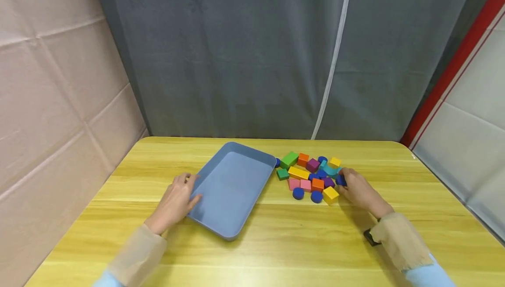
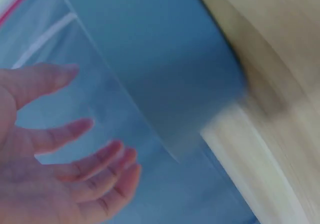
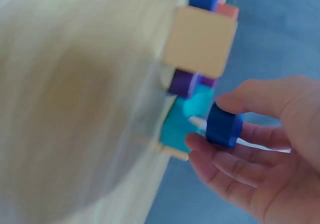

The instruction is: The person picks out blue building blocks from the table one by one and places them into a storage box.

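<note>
Between thumb and fingers, my right hand (image 1: 358, 191) pinches a dark blue cylinder block (image 3: 223, 126) at the right edge of a group of coloured blocks. Close to it are a teal arched block (image 1: 332, 171), a purple block (image 1: 328, 182) and a yellow cube (image 1: 330, 195). My left hand (image 1: 174, 201) is at the left rim of a blue-grey tray (image 1: 232, 186), its fingers loosely spread in the left wrist view. Whether those fingers touch the rim is unclear. Bare tray floor shows in the head view.
Several other blocks lie right of the tray, among them a green block (image 1: 289, 159), a long yellow block (image 1: 298, 173), an orange cube (image 1: 317, 185) and blue cylinders (image 1: 298, 193). Everything stands on a wooden table (image 1: 292, 252), with a grey curtain (image 1: 236, 59) behind.
</note>
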Demonstrator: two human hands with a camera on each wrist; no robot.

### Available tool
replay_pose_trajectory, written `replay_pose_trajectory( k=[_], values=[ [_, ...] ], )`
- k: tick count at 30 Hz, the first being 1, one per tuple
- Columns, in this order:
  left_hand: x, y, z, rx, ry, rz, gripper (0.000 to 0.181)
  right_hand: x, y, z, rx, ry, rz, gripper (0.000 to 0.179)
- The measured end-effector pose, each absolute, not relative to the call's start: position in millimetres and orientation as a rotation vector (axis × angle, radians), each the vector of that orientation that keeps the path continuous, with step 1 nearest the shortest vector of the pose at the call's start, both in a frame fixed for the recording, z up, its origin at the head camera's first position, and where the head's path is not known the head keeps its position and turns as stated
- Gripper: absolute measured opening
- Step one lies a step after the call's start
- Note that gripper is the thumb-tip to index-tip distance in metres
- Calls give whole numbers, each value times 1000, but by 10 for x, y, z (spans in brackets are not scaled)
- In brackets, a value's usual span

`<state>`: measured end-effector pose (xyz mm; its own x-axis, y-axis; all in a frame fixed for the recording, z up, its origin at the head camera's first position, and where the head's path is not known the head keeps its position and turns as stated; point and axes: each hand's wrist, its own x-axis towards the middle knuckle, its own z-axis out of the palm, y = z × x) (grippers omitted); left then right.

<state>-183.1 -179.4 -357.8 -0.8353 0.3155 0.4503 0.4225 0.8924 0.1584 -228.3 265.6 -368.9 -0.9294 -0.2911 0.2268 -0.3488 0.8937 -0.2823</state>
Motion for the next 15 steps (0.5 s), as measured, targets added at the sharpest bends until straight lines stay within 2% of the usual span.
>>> replay_pose_trajectory(
  k=[4, 7, 15],
  values=[
    [-1906, -1956, -3581, -380, -2823, -332, 56, -2265, 2521, -3580, 541, -2816, 468, 35],
    [-1945, -2005, -3601, -343, -2975, -365, 58, -2247, 2375, -3486, 603, -2765, 471, 35],
    [-2058, -2048, -3671, -356, -3069, -444, 38, -2235, 1921, -3334, 774, -2681, 553, 35]
  ],
)
